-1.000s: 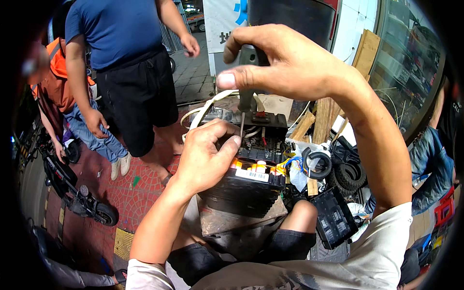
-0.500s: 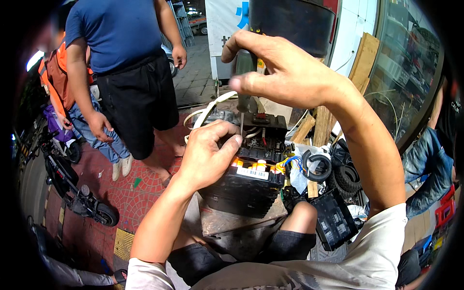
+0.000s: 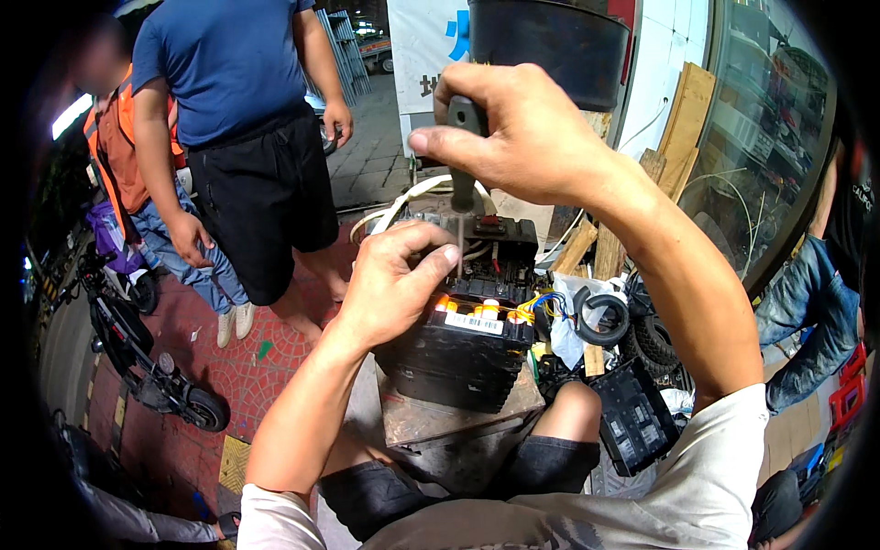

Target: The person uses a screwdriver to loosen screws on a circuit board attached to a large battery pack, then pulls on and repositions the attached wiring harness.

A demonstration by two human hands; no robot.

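Observation:
An opened black battery case (image 3: pixel 449 367) stands on a board in front of my knees, with orange-and-white cells (image 3: pixel 486 313) showing along its top. A screwdriver (image 3: pixel 466 170) points straight down into the case, its dark handle uppermost. My right hand (image 3: pixel 522 137) wraps the handle from above, thumb sticking out to the left. Beside the thin shaft, my left hand (image 3: pixel 390 284) is bent over the case's left edge, thumb and fingers pinched together around the shaft. The tip is lost among dark parts and wires. Yellow and blue wires (image 3: pixel 547 302) come out at the case's right side.
A black tray-like cover (image 3: pixel 632 417) lies by my right knee. Black tyres (image 3: pixel 658 344) and wood pieces (image 3: pixel 577 246) crowd the right. Across from me at the left stands a person in a blue shirt (image 3: pixel 229 64); a black scooter (image 3: pixel 151 362) is at far left.
My right hand has closed more around the screwdriver handle; its fingers were looser and blurred before. The left hand has barely moved.

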